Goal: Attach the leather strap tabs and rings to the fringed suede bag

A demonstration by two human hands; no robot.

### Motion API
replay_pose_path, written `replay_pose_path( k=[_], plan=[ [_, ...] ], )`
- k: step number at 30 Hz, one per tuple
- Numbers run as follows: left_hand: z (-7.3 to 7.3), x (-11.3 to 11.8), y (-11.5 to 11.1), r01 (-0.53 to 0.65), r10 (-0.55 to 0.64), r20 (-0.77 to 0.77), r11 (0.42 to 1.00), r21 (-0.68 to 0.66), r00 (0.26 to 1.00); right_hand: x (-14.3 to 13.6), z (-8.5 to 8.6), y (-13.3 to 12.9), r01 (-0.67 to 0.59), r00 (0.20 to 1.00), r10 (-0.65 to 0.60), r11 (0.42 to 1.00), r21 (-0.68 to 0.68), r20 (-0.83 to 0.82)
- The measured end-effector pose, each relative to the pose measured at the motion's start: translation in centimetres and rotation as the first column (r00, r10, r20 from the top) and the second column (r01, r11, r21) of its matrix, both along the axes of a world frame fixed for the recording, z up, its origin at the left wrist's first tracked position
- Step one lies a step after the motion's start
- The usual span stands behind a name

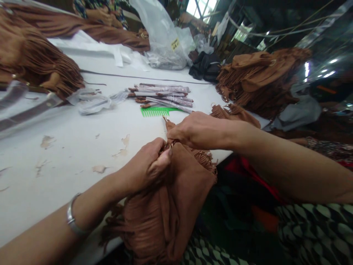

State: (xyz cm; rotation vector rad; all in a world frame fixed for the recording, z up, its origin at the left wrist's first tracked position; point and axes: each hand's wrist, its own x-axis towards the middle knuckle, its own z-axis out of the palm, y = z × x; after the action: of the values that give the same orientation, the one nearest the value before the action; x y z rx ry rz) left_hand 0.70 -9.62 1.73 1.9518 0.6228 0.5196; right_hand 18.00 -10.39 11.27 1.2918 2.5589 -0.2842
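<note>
A brown fringed bag (168, 206) hangs over the near edge of the white tabletop (82, 147), under both hands. The left hand (147, 165), a silver bangle (72, 217) on its wrist, is closed, pinching the bag's top edge at a small metal fitting. The right hand (193, 130) is curled shut on the same spot, touching the left. Just beyond the hands lies a green comb (157, 111), then a bundle of wrapped straps (162, 96). Farther right of the hands sits a heap of fringed bags (259, 79); farther left, another pile (35, 62).
</note>
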Motion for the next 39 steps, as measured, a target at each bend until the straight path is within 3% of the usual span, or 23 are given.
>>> replay_pose_path(
  k=[1, 3, 6, 10, 14, 21, 24, 27, 29, 31, 34, 36, 39],
  plan=[
    [0.0, -0.1, 0.2, 0.042, -0.041, 0.034, 0.999, -0.031, 0.999, 0.4, 0.0, 0.7, -0.027, 0.993, 0.01, 0.989, -0.144, -0.116],
    [-0.1, -0.4, 0.6, 0.128, -0.112, 0.133, 0.984, -0.12, 0.985, 1.3, -0.4, 1.9, -0.077, 0.946, -0.064, 0.909, -0.41, -0.318],
    [-0.4, -0.7, 1.7, 0.203, -0.142, 0.248, 0.949, -0.24, 0.958, 2.9, -1.2, 2.9, -0.037, 0.89, -0.244, 0.803, -0.595, -0.384],
    [-1.0, -0.9, 2.9, 0.205, -0.108, 0.26, 0.901, -0.382, 0.959, 5.0, -1.3, 3.0, 0.103, 0.827, -0.378, 0.83, -0.549, -0.416],
    [-1.6, -0.6, 3.0, 0.262, -0.089, 0.302, 0.755, -0.601, 0.949, 6.3, -1.2, 2.8, 0.115, 0.766, -0.473, 0.767, -0.631, -0.435],
    [-1.4, -0.3, 2.4, 0.279, -0.04, 0.331, 0.638, -0.718, 0.943, 6.0, -0.6, 3.5, 0.053, 0.795, -0.419, 0.768, -0.639, -0.438],
    [-0.9, -0.3, 2.1, 0.366, -0.061, 0.395, 0.521, -0.771, 0.917, 5.8, -0.4, 4.6, 0.055, 0.816, -0.421, 0.738, -0.672, -0.396],
    [-0.7, -0.5, 2.1, 0.424, -0.051, 0.44, 0.387, -0.819, 0.897, 5.5, -1.3, 6.3, 0.029, 0.849, -0.415, 0.655, -0.755, -0.327],
    [-0.8, -0.8, 2.5, 0.395, -0.018, 0.416, 0.346, -0.851, 0.909, 5.1, -2.1, 7.4, 0.034, 0.858, -0.434, 0.583, -0.812, -0.276],
    [-1.0, -1.2, 3.0, 0.332, 0.006, 0.354, 0.331, -0.883, 0.935, 4.6, -2.7, 8.2, 0.118, 0.831, -0.511, 0.546, -0.829, -0.218],
    [-1.1, -1.4, 3.5, 0.27, 0.057, 0.303, 0.32, -0.908, 0.951, 4.2, -2.5, 8.9, 0.252, 0.761, -0.624, 0.539, -0.804, -0.179],
    [-1.1, -1.4, 3.5, 0.299, 0.071, 0.336, 0.313, -0.902, 0.939, 4.1, -2.0, 9.2, 0.227, 0.785, -0.601, 0.507, -0.831, -0.153],
    [-1.1, -1.2, 3.4, 0.367, 0.043, 0.396, 0.299, -0.881, 0.917, 3.8, -1.4, 9.6, 0.111, 0.866, -0.489, 0.395, -0.912, -0.106]
  ],
)
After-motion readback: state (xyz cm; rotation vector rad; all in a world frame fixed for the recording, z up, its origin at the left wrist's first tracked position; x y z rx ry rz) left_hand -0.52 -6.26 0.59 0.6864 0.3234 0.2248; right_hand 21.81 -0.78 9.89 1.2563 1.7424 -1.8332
